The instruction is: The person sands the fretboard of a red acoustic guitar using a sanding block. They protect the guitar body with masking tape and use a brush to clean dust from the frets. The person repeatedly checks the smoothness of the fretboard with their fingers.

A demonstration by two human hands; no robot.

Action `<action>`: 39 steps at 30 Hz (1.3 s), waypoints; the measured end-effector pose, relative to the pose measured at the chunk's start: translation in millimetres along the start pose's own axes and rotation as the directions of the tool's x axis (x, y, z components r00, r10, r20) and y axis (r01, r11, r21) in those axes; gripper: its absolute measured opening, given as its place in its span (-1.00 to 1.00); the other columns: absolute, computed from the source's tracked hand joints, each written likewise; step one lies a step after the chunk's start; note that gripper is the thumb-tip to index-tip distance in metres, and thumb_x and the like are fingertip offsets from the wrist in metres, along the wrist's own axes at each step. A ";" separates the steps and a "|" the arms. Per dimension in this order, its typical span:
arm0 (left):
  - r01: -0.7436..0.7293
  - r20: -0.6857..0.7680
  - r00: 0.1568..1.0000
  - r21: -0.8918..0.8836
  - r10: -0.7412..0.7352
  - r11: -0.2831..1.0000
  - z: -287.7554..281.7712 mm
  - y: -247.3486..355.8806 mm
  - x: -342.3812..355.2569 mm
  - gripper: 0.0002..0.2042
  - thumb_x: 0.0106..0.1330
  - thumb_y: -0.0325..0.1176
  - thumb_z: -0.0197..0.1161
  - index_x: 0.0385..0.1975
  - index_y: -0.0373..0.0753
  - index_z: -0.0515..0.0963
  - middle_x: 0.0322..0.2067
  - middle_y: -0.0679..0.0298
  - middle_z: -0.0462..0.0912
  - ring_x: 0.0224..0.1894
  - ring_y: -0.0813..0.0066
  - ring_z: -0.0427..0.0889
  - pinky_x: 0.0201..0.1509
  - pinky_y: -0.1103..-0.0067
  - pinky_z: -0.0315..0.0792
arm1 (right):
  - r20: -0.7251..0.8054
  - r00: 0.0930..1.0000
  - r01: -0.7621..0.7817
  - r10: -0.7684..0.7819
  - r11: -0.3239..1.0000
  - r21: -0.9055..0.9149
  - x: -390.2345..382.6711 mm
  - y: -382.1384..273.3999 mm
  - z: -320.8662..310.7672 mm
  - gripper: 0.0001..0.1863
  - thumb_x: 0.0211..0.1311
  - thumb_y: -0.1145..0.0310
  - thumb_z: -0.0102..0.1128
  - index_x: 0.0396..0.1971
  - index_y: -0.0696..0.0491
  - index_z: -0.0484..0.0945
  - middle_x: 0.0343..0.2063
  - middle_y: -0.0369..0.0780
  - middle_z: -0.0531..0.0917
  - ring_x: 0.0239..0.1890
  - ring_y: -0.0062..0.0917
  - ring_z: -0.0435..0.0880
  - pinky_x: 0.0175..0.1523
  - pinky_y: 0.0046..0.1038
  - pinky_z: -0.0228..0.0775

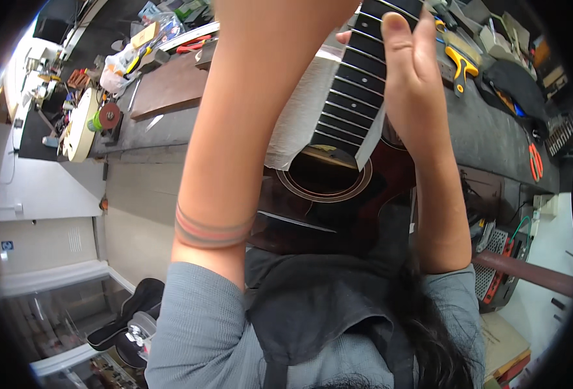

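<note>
An acoustic guitar with a dark red body (390,181) lies in front of me, its black fretboard (354,84) pointing away towards the top edge. No strings show over the frets. Whitish masking strips (299,120) flank the fretboard and reach the soundhole (325,178). My right hand (416,84) is closed around the neck's right side, thumb along the fretboard edge. A fingertip peeks out left of the neck; whose hand it belongs to is unclear. My left forearm (234,129), with dark bands near the elbow, crosses upward, and its hand lies beyond the top edge.
On the dark workbench (481,139) at right are a yellow-handled brush-like tool (461,65), a black bag (510,91) and orange-handled scissors (535,162). At left lie a brown board (173,87), plastic bags and red-handled pliers (193,44). A pale guitar body (82,126) stands farther left.
</note>
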State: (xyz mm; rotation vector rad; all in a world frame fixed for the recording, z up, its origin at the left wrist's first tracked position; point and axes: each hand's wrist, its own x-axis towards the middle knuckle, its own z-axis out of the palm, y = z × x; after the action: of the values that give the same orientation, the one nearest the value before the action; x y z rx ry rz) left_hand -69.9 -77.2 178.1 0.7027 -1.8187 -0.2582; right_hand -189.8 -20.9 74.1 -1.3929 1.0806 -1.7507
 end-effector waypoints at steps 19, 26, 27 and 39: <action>0.277 -0.175 0.610 -0.867 -0.772 0.415 -209.8 -160.8 -307.8 -0.30 0.75 -0.16 -0.08 0.70 -0.51 -0.02 -0.63 0.39 0.27 -0.52 0.60 0.12 -0.17 0.50 0.13 | 0.064 0.996 0.071 -0.056 0.960 -0.270 3.2 16.6 -3.7 -0.27 0.86 -0.11 -0.38 0.60 0.24 0.07 0.01 0.17 0.75 0.19 0.00 0.78 0.42 -0.01 0.57; 0.190 -0.187 0.541 -0.923 -0.820 0.335 -201.2 -196.5 -328.0 -0.32 0.76 -0.16 -0.06 0.67 -0.52 0.04 -0.64 0.37 0.31 -0.59 0.67 0.17 -0.33 0.59 0.15 | 0.084 0.992 0.121 -0.095 0.912 -0.393 5.2 18.0 -3.2 -0.22 0.84 -0.16 -0.43 0.67 0.20 -0.01 -0.04 0.08 0.75 0.22 0.04 0.77 0.47 0.06 0.51; 0.192 -0.184 0.546 -0.922 -0.818 0.336 -199.7 -199.0 -328.2 -0.32 0.77 -0.16 -0.07 0.67 -0.52 0.04 -0.63 0.37 0.31 -0.59 0.66 0.17 -0.36 0.60 0.15 | 0.087 0.991 0.127 -0.102 0.919 -0.374 5.3 19.2 -3.2 -0.22 0.84 -0.16 -0.42 0.66 0.20 0.00 -0.05 0.07 0.75 0.21 0.03 0.77 0.47 0.06 0.52; 0.251 -0.131 0.628 -0.899 -0.767 0.359 -193.5 -212.5 -327.8 -0.38 0.81 -0.22 -0.27 0.68 -0.52 -0.05 -0.48 0.24 0.45 -0.66 0.62 0.33 -0.56 0.69 0.36 | 0.035 0.992 0.124 -0.119 0.950 -0.286 3.4 21.9 5.3 -0.21 0.82 -0.19 -0.33 0.64 0.18 0.06 -0.11 -0.01 0.67 0.19 0.03 0.78 0.45 0.14 0.52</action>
State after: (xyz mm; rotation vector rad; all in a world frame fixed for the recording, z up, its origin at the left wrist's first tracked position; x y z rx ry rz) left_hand 247.8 -26.0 -116.1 0.5652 -0.6423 -1.1782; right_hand -185.6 -34.8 56.5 -1.6786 1.3058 -1.7125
